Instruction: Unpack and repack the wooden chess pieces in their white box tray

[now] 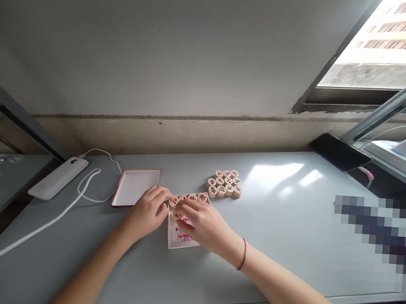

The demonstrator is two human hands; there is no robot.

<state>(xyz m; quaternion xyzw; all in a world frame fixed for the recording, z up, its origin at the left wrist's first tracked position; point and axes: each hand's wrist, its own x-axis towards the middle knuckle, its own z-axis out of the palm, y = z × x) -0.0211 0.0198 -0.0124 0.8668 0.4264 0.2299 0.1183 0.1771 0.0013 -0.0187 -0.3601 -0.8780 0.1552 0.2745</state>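
A shallow white box point(171, 242) holds a row of Chinese chess pieces point(202, 197) with red characters along its far side. Over the box, my right hand point(201, 223) has its fingers closed around a round wooden chess piece point(177, 215), partly hidden by the fingers. My left hand point(150, 208) is at the box's left edge, thumb apart from the bent fingers, with fingertips by the corner piece. Red lines show on the box floor. Just beyond the box to the right, more Chinese chess pieces point(229, 181) stand in stacked rows with red and black characters.
A white-lined box lid point(138, 185) lies left of my left hand. Farther left are a white power strip point(58, 179) and its white cable point(59, 218). A dark flat device point(340, 152) rests at the back right of the grey table point(279, 250), against a metal frame.
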